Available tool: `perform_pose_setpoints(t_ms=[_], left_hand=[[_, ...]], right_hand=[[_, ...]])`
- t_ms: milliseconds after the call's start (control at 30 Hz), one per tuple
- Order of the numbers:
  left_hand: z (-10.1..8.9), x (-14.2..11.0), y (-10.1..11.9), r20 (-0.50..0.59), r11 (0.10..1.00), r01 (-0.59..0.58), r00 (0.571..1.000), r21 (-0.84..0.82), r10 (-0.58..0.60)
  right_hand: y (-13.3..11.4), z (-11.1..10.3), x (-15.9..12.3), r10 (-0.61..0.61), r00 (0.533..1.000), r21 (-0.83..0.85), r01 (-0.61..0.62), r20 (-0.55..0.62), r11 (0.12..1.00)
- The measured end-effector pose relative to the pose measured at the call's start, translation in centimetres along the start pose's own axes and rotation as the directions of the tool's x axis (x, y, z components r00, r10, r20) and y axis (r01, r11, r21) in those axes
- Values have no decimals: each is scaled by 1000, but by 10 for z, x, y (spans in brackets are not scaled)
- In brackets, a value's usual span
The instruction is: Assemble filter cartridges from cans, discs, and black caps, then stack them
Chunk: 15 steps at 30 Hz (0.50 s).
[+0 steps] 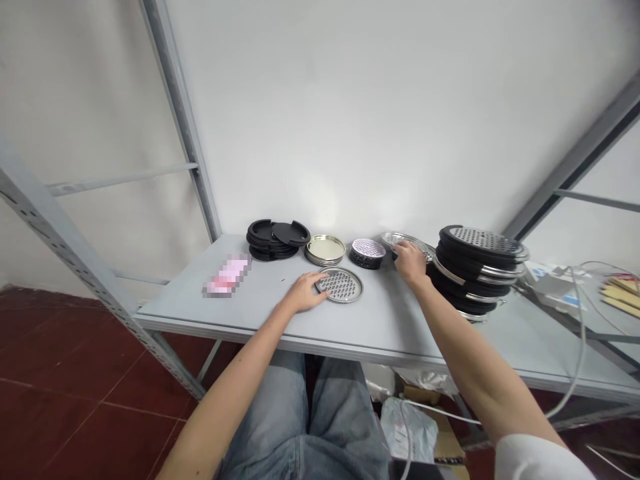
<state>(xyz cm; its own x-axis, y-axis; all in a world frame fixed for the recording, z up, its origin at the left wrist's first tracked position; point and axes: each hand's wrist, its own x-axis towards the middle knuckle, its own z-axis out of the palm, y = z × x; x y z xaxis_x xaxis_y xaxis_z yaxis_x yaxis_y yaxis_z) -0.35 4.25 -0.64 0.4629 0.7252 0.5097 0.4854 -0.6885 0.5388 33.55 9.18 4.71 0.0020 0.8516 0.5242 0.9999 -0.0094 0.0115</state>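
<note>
My left hand (304,292) grips the left rim of a round perforated metal plate (345,285) with raised holes, lying on the grey table near its front. Further back to the right, my right hand (410,261) is closed at the near left edge of another shiny perforated metal plate (407,239); its fingertips are partly hidden. Between the hands stands a short stack of black rings topped by a lilac mesh disc (369,248). Behind the left plate sit several stacked gold-coloured round lids (325,248).
Black round holders (273,248) are piled at the back left, near a blurred pink item (228,275). A tall stack of black rings and metal plates (475,267) stands right of my right hand. Metal uprights (183,120) frame the grey table (200,313); a white cable (583,347) hangs at right.
</note>
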Motion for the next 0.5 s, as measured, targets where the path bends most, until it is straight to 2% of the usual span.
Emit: perform_pose_setpoints(t_ms=[133, 233, 400, 500], left_hand=[[1, 0, -1, -7, 1000, 19, 1000, 3, -19], [2, 1, -3, -44, 999, 40, 998, 4, -40], [6, 3, -8, -112, 985, 167, 979, -37, -170], [8, 3, -8, -139, 969, 229, 961, -93, -240]], right_hand=[[-19, -7, -7, -78, 991, 76, 87, -106, 993], [-47, -17, -16, -136, 967, 195, 179, -216, 964], [-110, -35, -39, -106, 903, 466, 312, -417, 828], [-139, -42, -49, -96, 894, 565, 356, -437, 744]])
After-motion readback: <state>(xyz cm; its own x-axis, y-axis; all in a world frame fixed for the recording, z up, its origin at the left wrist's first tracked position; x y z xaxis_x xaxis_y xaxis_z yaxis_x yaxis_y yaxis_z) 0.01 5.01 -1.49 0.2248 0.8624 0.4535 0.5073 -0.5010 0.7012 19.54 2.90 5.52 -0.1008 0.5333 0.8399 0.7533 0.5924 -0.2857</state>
